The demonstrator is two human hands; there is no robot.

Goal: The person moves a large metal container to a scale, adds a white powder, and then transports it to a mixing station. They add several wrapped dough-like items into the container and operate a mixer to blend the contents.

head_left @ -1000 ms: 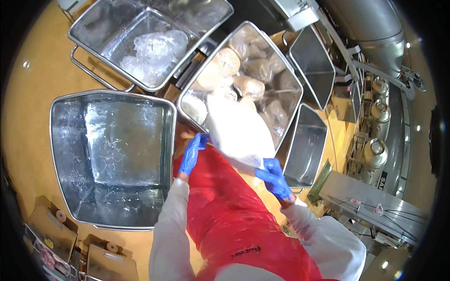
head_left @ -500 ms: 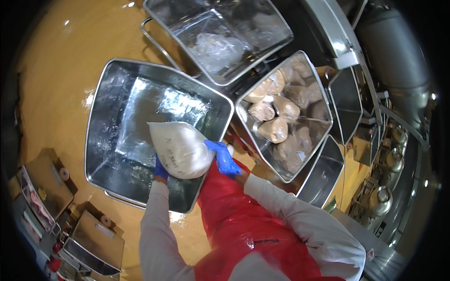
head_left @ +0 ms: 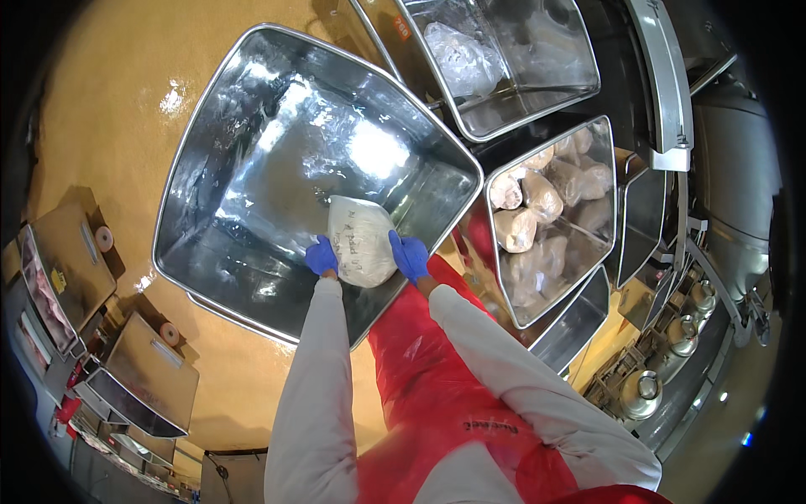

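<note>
A filled white plastic bag [head_left: 363, 244] with dark handwriting is held over the near part of a large metal tub [head_left: 277, 168]. My left hand [head_left: 321, 256], in a blue glove, grips the bag's left side, with some of its fingers hidden behind the bag. On the opposite side my right hand [head_left: 409, 256], also in a blue glove, presses against the bag. The tub's inner walls are shiny and wet-looking. Whether the bag touches the tub's floor cannot be told.
To the right stands a metal bin [head_left: 615, 227] with several bags of pale brown contents [head_left: 541, 197]. Behind it, another metal bin [head_left: 599, 80] holds clear crumpled plastic [head_left: 462, 59]. Carts with brown tops [head_left: 71, 260] stand at the left on a yellow floor [head_left: 109, 109].
The bag has gone down and farther from me, looking smaller and more upright. My left hand has come from under it to its left side. The whole view has shifted.
</note>
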